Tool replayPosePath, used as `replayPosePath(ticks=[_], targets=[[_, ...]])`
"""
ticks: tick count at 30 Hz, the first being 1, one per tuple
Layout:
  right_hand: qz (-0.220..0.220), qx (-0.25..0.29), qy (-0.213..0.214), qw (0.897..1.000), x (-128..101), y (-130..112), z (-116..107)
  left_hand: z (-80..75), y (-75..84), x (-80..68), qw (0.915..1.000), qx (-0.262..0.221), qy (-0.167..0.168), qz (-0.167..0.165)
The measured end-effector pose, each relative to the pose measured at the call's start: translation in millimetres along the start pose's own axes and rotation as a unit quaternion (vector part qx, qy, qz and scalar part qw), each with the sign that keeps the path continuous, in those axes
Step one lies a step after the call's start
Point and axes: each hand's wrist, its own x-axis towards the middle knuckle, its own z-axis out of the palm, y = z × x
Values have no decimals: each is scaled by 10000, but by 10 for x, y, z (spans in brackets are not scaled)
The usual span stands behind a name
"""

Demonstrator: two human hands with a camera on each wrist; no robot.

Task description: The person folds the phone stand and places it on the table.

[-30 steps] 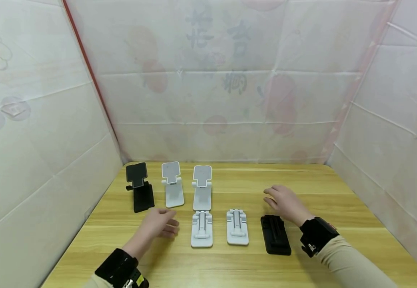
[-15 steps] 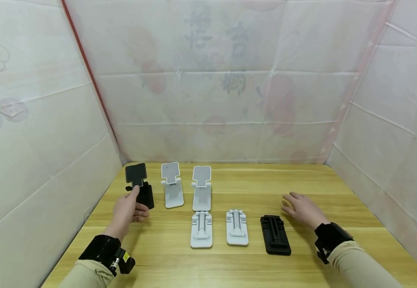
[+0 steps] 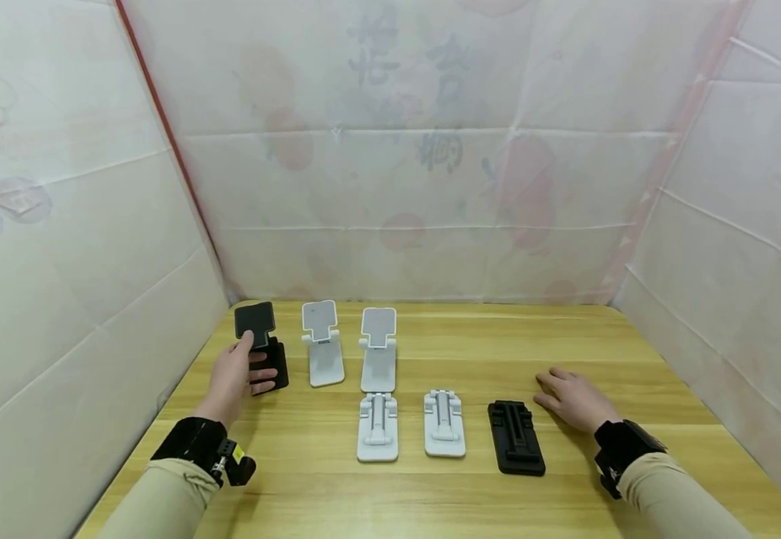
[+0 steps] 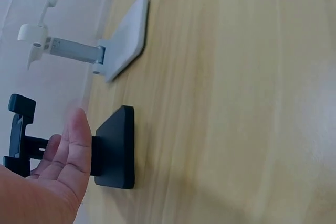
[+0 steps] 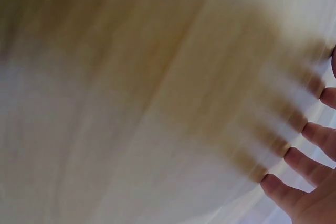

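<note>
My left hand [image 3: 230,374] is at an unfolded black phone stand [image 3: 255,318] at the back left of the table. Its thumb reaches up to the stand's plate, and the other fingers extend in front of the base. In the left wrist view, the fingers lie almost straight across the stand's post, above the black base [image 4: 116,150]. My right hand [image 3: 573,400] rests its fingertips on the wood, right of a folded black phone stand [image 3: 517,443]. That hand's fingers are spread and hold nothing in the right wrist view.
Two unfolded white phone stands [image 3: 326,365] [image 3: 380,371] stand right of the black one. Nearer me lie two folded white stands [image 3: 377,436] [image 3: 444,430], one directly before an upright one. Patterned sheeting [image 3: 390,187] encloses the wooden table [image 3: 444,509].
My left hand has moved left and forward to the unfolded black stand. My right hand has moved right, away from the folded black stand, and lowered onto the table.
</note>
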Motion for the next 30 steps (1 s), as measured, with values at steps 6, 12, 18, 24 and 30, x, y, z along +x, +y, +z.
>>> replayPosePath(ticks=[6,12,18,24,30], targets=[[-1,-43,-13,10000,5,-9,3,-6,20,16,9998,-156,-27,147],[11,-29,50,10000,-12,-9,20,-25,0,26,9989,-410,25,215],[10,-5,51,10000,-19,-25,8,-64,10,36,9977,-647,-36,218],[22,8,11,10000,-12,-32,4,-95,10,37,9955,-944,-28,86],[-24,-13,-10,10000,-9,-36,-1,-150,-2,59,9953,-949,86,181]])
